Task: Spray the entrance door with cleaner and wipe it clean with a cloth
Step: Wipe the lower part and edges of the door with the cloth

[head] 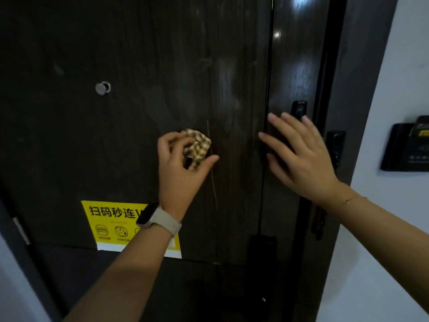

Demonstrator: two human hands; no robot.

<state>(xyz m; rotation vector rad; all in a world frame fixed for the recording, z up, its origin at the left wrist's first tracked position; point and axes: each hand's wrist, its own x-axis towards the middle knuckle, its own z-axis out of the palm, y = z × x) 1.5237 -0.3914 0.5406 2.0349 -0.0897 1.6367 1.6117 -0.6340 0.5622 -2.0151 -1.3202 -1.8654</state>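
While your left hand point(183, 163) bunches the checked cloth point(196, 148) between thumb and curled fingers, your right hand point(301, 154) is spread wide with fingers straight, holding nothing; it reaches toward the door point(139, 54) beside its vertical seam, probably to steady the panel for wiping, though whether it touches cannot be told; the cloth sits close to the door at mid-height, contact unclear; no spray bottle is in view. Beyond your left wrist, a yellow sticker point(111, 226) reads "扫码秒连", the rest hidden; farther up, a peephole point(102, 87); a dark wall unit point(408, 147) at right, its markings illegible.
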